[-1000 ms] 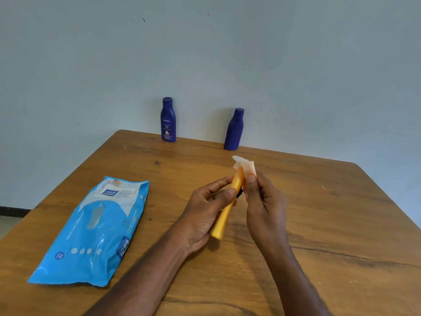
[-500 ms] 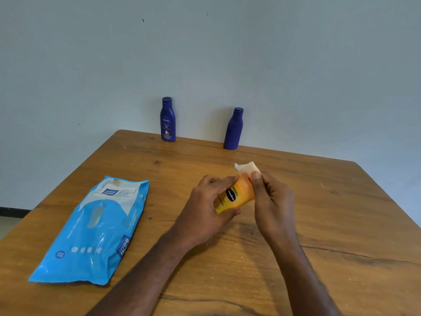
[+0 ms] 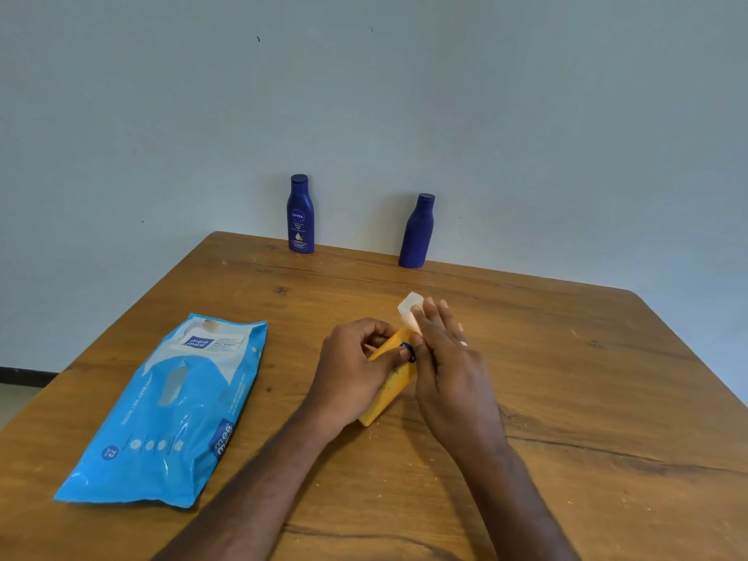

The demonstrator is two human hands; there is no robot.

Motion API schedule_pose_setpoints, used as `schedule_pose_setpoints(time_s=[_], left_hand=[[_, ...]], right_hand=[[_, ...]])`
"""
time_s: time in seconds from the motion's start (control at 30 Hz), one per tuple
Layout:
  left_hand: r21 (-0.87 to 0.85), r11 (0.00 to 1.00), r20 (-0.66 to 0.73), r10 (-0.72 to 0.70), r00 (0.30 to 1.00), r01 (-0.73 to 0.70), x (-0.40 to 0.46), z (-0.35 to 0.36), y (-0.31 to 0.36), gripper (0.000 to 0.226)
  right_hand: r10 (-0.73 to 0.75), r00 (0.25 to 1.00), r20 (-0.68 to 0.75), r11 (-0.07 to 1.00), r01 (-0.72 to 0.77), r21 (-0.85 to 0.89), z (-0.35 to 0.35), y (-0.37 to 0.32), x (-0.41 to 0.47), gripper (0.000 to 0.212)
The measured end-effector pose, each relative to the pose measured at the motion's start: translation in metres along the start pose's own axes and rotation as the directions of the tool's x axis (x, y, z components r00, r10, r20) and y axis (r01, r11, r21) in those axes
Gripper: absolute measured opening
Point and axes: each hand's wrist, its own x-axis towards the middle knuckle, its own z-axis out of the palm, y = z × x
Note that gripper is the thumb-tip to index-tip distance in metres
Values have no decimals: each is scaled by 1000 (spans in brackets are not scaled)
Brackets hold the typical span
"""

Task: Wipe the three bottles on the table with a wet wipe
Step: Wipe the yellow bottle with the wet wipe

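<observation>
My left hand grips a yellow bottle held slanted just above the middle of the wooden table, its lower end near the tabletop. My right hand presses a folded white wet wipe against the bottle's upper part; the bottle's top is hidden behind the wipe and my fingers. Two dark blue bottles stand upright at the table's far edge by the wall: one with a white label on the left, one plain on the right.
A light blue pack of wet wipes lies flat on the table's left side. A pale wall rises right behind the far edge. The table's right corner and right edge are in view.
The yellow bottle has been turned in my left hand while my right hand slid the wipe along its upper part. The blue bottles and the pack have not moved.
</observation>
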Motion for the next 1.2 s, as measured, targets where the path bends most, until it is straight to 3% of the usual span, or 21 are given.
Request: schedule_pose_setpoints(time_s=[0.1,0.2,0.33,0.4,0.53,0.7,0.83,0.93,1.07,1.2], left_hand=[[-340,922,132,-147,980,184,-3,-2,3,25],[-635,699,274,-193,942,328,-4,-6,7,33],[-800,431,384,-167,908,418,-5,-11,12,37],[-815,361,433,-143,890,454,-8,-8,15,38],[-790,388,461,-135,877,475,-10,-3,15,37],[-769,428,443,-181,878,476,-7,-4,8,36],[-812,385,403,-174,899,438,-4,-6,10,39],[-799,423,394,-172,903,428,-4,-7,10,40],[-761,467,417,-178,891,449,-7,-4,8,38],[-803,397,417,-161,894,446,-6,-6,7,38]], right_hand=[[-83,994,66,988,91,-121,5,-2,3,50],[-133,977,169,979,156,-132,11,-6,2,57],[-160,979,128,987,155,49,10,-9,-3,49],[-111,990,89,982,95,165,6,-9,-6,46],[-102,993,64,981,90,170,2,-7,-7,46],[39,999,-39,980,-30,197,-2,0,5,45],[125,992,-18,976,-120,180,2,6,0,44],[152,987,-55,969,-138,206,6,4,-3,47],[98,993,-68,970,-80,231,3,-6,3,51],[-55,998,27,980,48,193,5,-16,-3,50]])
